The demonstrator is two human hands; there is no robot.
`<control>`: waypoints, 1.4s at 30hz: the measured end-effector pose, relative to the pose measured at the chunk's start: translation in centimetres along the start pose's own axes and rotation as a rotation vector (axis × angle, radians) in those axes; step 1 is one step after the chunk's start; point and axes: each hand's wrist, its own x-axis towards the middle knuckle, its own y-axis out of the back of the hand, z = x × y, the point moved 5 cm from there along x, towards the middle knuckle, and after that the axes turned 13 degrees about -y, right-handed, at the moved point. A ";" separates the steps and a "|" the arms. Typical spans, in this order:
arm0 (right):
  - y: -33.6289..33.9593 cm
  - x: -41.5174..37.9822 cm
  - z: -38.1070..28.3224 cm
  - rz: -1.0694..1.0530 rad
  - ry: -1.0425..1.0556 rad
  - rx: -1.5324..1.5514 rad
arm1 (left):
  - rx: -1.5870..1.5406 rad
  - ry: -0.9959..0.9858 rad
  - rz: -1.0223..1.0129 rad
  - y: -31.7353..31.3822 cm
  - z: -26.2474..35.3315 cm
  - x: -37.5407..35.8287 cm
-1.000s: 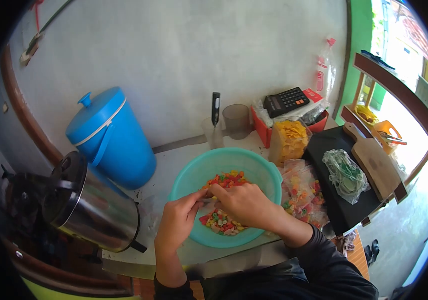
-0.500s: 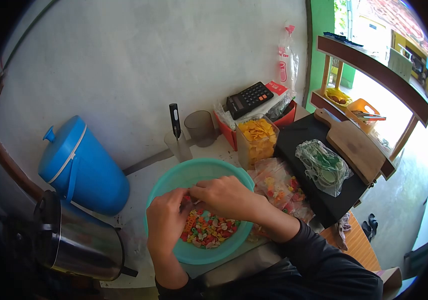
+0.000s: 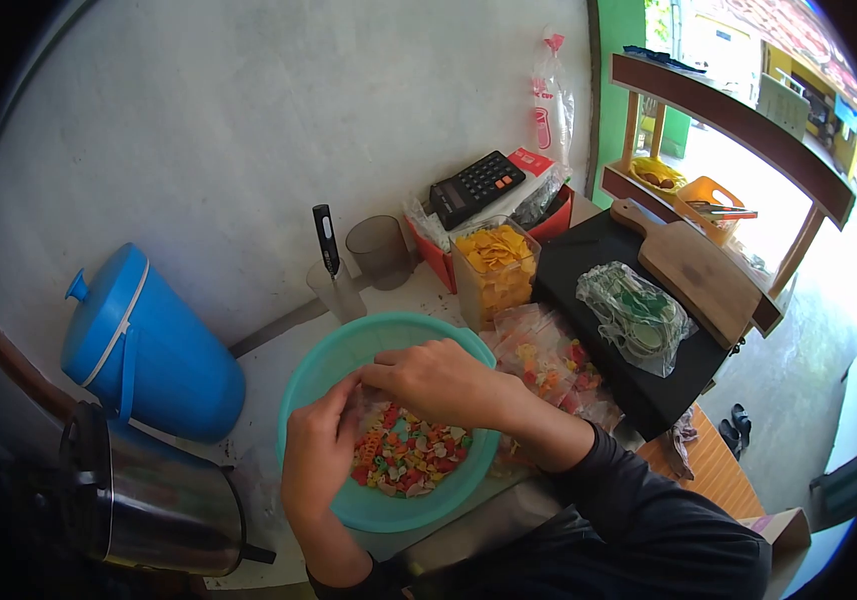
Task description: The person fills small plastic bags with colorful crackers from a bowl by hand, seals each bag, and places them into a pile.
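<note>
Over a turquoise plastic basin (image 3: 310, 372), my left hand (image 3: 316, 455) and my right hand (image 3: 440, 382) meet with their fingertips pinched together. Between them is what looks like a small clear plastic bag (image 3: 372, 398), mostly hidden by the fingers. Small colourful snack pieces (image 3: 418, 458) in red, orange, yellow, green and white lie in the bottom of the basin. Beside the basin, under my right forearm, sit filled clear packets (image 3: 548, 365) of similar colourful pieces.
A blue jug (image 3: 163, 350) and a steel pot (image 3: 163, 500) stand at left. Behind the basin are cups (image 3: 380, 255), a tub of yellow chips (image 3: 495, 270) and a calculator (image 3: 476, 188) on a red box. At right, a black case (image 3: 588, 255) carries a wooden cutting board (image 3: 698, 275).
The whole view has shifted slightly. My hands stay pinched together over the basin, with the fingers turned a little and more of the translucent plastic showing between them.
</note>
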 end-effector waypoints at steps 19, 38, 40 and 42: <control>-11.1 -5.8 2.3 -0.693 -0.100 -0.312 | 0.035 0.032 0.040 0.9 -2.7 -0.5; -14.3 1.4 8.7 -0.725 -0.179 -0.346 | 0.155 0.061 -0.078 1.3 -3.5 -0.7; -13.8 1.2 8.1 -0.832 -0.173 -0.354 | 0.155 0.074 -0.068 1.4 -3.5 -0.9; -13.1 1.2 7.5 -0.907 -0.156 -0.346 | 0.154 0.100 -0.051 1.6 -3.1 -0.8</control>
